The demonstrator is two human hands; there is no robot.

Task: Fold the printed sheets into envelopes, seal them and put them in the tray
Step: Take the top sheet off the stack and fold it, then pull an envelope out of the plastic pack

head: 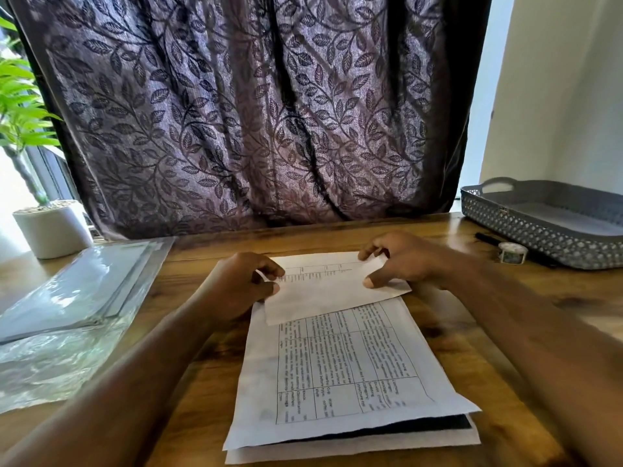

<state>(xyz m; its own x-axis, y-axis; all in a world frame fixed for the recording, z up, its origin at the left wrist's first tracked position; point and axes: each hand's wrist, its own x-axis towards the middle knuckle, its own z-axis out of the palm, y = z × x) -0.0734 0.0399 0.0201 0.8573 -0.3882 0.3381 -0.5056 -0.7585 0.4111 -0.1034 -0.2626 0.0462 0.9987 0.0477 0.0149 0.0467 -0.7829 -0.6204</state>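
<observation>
The white printed sheet with a ruled table lies on a stack on the brown wooden table, its far end folded back toward the person. The left hand pinches the fold's left edge; the right hand pinches its right corner. The grey perforated plastic tray stands far right, well apart. Clear plastic sleeves lie at left.

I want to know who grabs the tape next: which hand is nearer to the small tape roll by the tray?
Right. The right hand pinches the folded sheet just left of the tape roll; the left hand holds the sheet's far side, farther away.
</observation>
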